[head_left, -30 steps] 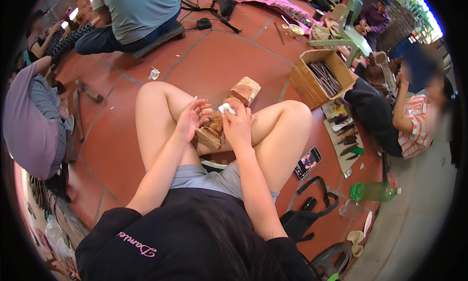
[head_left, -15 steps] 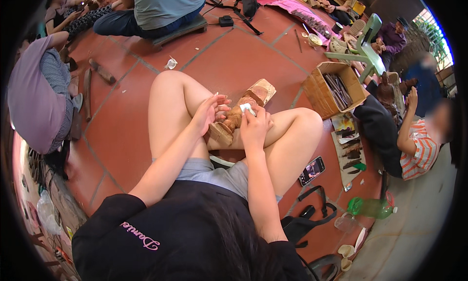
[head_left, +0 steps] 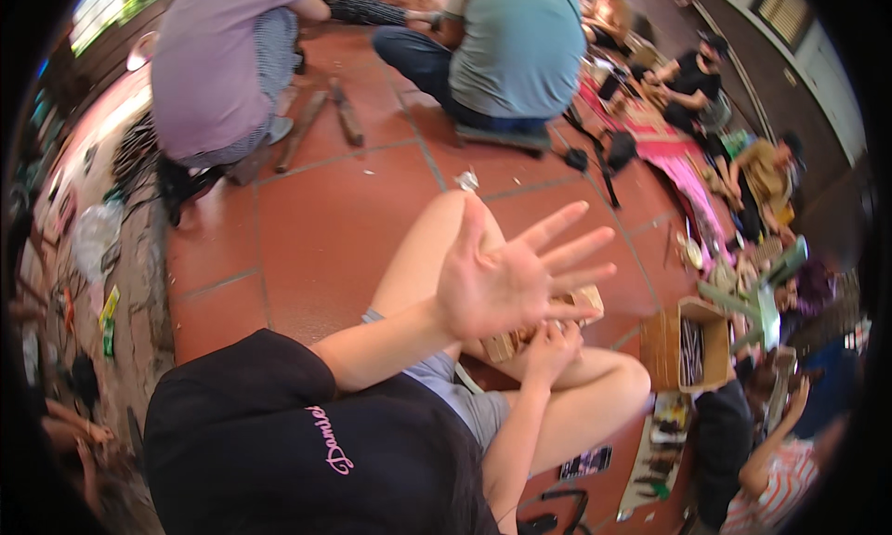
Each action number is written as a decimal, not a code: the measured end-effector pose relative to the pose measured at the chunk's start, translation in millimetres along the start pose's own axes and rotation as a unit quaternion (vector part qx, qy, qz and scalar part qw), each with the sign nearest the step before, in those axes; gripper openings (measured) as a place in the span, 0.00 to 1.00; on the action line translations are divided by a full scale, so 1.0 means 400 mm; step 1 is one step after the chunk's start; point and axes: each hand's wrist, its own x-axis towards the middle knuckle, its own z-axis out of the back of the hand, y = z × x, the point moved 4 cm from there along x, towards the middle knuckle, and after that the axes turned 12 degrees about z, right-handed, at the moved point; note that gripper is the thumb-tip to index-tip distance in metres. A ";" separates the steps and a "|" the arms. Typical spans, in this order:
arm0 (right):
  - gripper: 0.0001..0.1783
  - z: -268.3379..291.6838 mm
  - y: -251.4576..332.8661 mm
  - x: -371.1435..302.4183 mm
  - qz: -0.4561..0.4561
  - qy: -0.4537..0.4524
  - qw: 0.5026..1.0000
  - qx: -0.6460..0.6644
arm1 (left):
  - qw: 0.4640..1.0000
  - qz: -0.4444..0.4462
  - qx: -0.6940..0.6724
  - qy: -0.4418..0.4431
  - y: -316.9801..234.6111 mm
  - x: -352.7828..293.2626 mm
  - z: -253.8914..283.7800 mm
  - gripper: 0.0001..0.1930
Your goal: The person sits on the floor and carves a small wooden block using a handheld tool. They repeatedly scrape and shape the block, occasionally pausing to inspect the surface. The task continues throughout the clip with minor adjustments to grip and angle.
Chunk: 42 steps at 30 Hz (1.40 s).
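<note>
My left hand [head_left: 516, 280] is raised in front of my lap, palm showing and fingers spread wide, with nothing in it. It covers most of a carved wooden piece [head_left: 503, 348] lying across my crossed legs. Only the piece's near end and its pale far end show past the hand. My right hand [head_left: 553, 349] rests against the carving with its fingers curled together. Whatever those fingers pinch is hidden now.
A cardboard box [head_left: 662, 349] of thin tools stands to the right, by a green plastic chair [head_left: 764, 303]. A phone [head_left: 585, 463] and a tool roll [head_left: 641, 479] lie nearby. People sit around; wooden pieces [head_left: 302, 131] lie on the tiles ahead.
My left hand has lifted off the carving and spread open. The view has swung left. The small white item in my right hand no longer shows.
</note>
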 end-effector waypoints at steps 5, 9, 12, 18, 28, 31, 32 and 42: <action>0.10 0.002 0.019 -0.009 0.025 0.062 0.998 -0.008 | 0.999 -0.034 0.013 0.004 -0.018 -0.028 -0.096 0.54; 0.09 0.014 0.004 -0.007 -0.028 0.029 0.999 -0.007 | 0.999 -0.047 0.021 0.006 -0.021 -0.043 -0.110 0.53; 0.10 0.012 0.002 -0.010 -0.019 0.044 0.999 -0.012 | 0.999 -0.045 0.024 0.009 -0.018 -0.052 -0.117 0.53; 0.09 0.009 -0.001 -0.012 -0.035 0.050 0.998 -0.035 | 0.999 -0.043 0.014 0.020 -0.018 -0.056 -0.133 0.54; 0.09 0.001 0.008 -0.007 -0.004 0.046 0.999 -0.010 | 0.996 -0.074 0.037 0.036 -0.040 -0.069 -0.147 0.58; 0.10 -0.003 -0.003 -0.008 0.019 0.059 0.998 -0.014 | 0.995 -0.078 0.053 0.039 -0.042 -0.075 -0.151 0.58; 0.10 -0.009 -0.006 -0.010 0.020 0.091 0.996 -0.017 | 0.994 -0.079 0.056 0.040 -0.042 -0.075 -0.151 0.58; 0.08 0.003 0.014 0.002 0.091 0.061 0.994 0.005 | 0.993 -0.083 0.071 0.041 -0.046 -0.078 -0.149 0.58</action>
